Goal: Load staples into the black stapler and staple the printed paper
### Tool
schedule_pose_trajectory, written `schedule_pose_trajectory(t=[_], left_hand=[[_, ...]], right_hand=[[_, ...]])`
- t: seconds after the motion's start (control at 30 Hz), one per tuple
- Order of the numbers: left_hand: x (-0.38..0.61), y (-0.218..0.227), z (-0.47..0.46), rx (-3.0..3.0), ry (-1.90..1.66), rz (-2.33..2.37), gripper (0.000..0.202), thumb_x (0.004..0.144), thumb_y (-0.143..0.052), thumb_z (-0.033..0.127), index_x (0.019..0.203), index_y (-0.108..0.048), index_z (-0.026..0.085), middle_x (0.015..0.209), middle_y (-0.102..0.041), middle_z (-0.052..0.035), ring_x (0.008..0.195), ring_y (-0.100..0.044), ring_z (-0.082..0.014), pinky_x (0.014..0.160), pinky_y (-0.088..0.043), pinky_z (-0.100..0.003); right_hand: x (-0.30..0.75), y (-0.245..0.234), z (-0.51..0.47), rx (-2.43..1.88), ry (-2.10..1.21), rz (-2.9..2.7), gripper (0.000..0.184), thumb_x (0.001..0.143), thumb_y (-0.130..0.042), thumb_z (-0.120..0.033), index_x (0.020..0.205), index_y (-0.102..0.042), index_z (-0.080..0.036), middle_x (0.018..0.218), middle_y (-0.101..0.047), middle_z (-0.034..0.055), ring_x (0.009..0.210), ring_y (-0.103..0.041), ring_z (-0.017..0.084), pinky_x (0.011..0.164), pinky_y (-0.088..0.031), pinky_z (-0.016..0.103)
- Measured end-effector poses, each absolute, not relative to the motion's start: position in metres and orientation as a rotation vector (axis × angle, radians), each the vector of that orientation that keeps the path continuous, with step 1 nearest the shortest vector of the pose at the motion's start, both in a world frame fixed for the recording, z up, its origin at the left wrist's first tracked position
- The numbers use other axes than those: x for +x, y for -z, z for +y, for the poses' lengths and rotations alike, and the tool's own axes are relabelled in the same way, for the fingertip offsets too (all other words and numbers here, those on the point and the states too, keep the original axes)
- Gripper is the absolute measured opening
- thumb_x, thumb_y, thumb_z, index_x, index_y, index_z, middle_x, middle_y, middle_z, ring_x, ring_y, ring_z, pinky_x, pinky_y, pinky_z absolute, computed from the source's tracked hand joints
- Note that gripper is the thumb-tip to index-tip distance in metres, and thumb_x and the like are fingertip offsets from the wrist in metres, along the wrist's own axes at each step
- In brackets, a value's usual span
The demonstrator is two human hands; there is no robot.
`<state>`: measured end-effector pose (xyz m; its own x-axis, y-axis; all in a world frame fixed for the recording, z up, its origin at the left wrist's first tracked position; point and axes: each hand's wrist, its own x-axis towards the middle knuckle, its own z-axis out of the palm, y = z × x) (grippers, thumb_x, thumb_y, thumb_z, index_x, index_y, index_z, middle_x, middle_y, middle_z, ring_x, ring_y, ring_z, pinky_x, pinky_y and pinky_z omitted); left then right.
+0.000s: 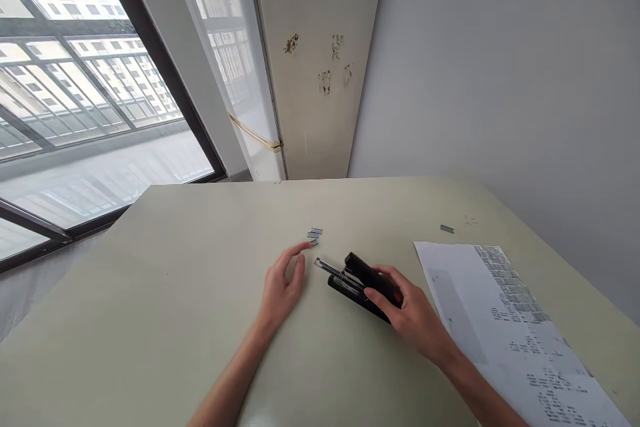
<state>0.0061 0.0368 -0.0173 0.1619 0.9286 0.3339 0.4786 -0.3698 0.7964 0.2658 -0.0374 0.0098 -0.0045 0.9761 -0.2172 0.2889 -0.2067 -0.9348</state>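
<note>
My right hand (415,317) grips a black stapler (367,280) by its rear end, thumb on the near side. Its top arm is lifted and the metal staple tray (330,267) sticks out toward the left, apart from the black base. My left hand (283,283) rests on the table, thumb and index finger apart. The index fingertip touches a small strip of staples (315,242). Just beyond that lie more staple strips (315,232) in a small group. Whether the tray holds staples I cannot tell.
Printed paper sheets (465,293) lie on the table (150,320) at the right. Beyond them sit another staple strip (447,229) and some loose staples (470,220). A grey wall (490,80) borders the right side; a window (75,67) stands at the left.
</note>
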Motion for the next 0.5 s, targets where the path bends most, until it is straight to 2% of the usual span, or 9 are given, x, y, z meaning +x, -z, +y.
schedule_pose_trajectory(t=[0.17, 0.33, 0.4, 0.5], left_hand=[[0.008, 0.019, 0.024, 1.971, -1.03, 1.256, 0.036, 0.104, -0.055, 0.028, 0.137, -0.069, 0.026, 0.138, -0.072, -0.0058, 0.129, -0.068, -0.0251, 0.111, -0.054, -0.042], [0.008, 0.021, 0.026, 2.111, -0.974, 1.043, 0.049, 0.101, -0.053, 0.018, 0.148, -0.061, 0.028, 0.149, -0.064, -0.005, 0.141, -0.058, -0.0235, 0.117, -0.05, -0.043], [0.006, 0.022, 0.028, 2.105, -0.96, 1.052, 0.049, 0.102, -0.05, 0.018, 0.149, -0.06, 0.029, 0.153, -0.061, -0.0045, 0.143, -0.056, -0.0234, 0.119, -0.047, -0.044], [0.003, 0.024, 0.03, 2.046, -0.929, 1.139, 0.045, 0.105, -0.049, 0.024, 0.148, -0.06, 0.029, 0.15, -0.063, -0.0057, 0.14, -0.058, -0.0246, 0.118, -0.048, -0.045]], right_hand=[[0.248, -0.007, -0.025, -1.563, -1.02, -1.429, 0.04, 0.097, -0.063, -0.056, 0.125, -0.064, -0.027, 0.117, -0.076, 0.0061, 0.104, -0.071, 0.027, 0.09, -0.056, 0.039], [0.23, -0.009, -0.015, -1.545, -0.863, -1.516, 0.035, 0.098, -0.062, -0.05, 0.122, -0.066, -0.026, 0.112, -0.078, 0.005, 0.099, -0.072, 0.025, 0.086, -0.057, 0.037], [0.229, -0.01, -0.014, -1.532, -0.88, -1.516, 0.035, 0.098, -0.062, -0.05, 0.122, -0.066, -0.026, 0.113, -0.078, 0.0053, 0.099, -0.072, 0.025, 0.086, -0.057, 0.037], [0.24, -0.014, -0.015, -1.52, -0.928, -1.492, 0.036, 0.098, -0.063, -0.052, 0.123, -0.066, -0.027, 0.114, -0.077, 0.0056, 0.099, -0.071, 0.025, 0.085, -0.057, 0.037]])
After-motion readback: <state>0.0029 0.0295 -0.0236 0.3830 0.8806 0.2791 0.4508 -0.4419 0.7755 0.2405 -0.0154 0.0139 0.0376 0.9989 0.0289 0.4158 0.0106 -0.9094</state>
